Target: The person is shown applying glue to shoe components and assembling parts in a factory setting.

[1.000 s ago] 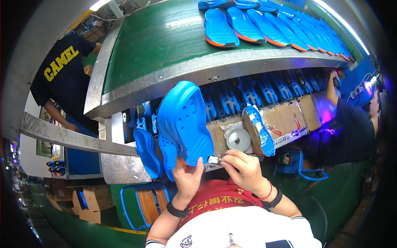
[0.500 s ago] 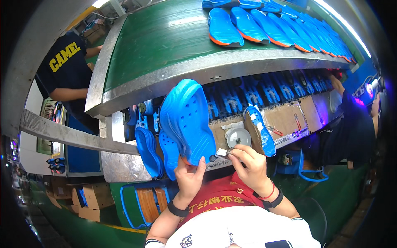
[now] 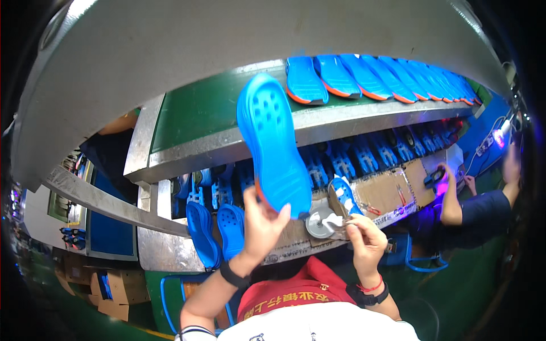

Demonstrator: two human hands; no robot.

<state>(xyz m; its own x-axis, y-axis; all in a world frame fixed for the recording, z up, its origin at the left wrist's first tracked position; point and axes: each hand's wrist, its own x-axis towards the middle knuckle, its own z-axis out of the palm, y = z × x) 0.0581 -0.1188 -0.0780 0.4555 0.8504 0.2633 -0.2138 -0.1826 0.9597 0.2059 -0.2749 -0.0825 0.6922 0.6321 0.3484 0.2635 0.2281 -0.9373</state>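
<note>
My left hand (image 3: 263, 230) grips a blue shoe sole (image 3: 277, 156) by its lower end, thumb on the face. The sole stands nearly upright, its holed end at the top, in front of the green conveyor's metal edge. My right hand (image 3: 367, 236) pinches a small white, crumpled, rag-like piece (image 3: 334, 221), its exact kind unclear. That piece is over the rim of a round grey dish (image 3: 314, 228) on the cardboard-covered bench. Just behind the dish, another blue sole with white patches (image 3: 344, 196) leans beside a cardboard flap.
Blue soles with orange edges (image 3: 364, 82) line the green conveyor (image 3: 199, 119). Below it are blue shoe parts (image 3: 341, 162). Two soles (image 3: 203, 236) stand at left. Pliers-like red-handled tools (image 3: 372, 209) lie on cardboard. A co-worker's arm (image 3: 452, 199) holds a dark object at right.
My left hand has raised the sole, now more upright and turned. My right hand has moved slightly right and nearer me with the white piece. The whole view has shifted.
</note>
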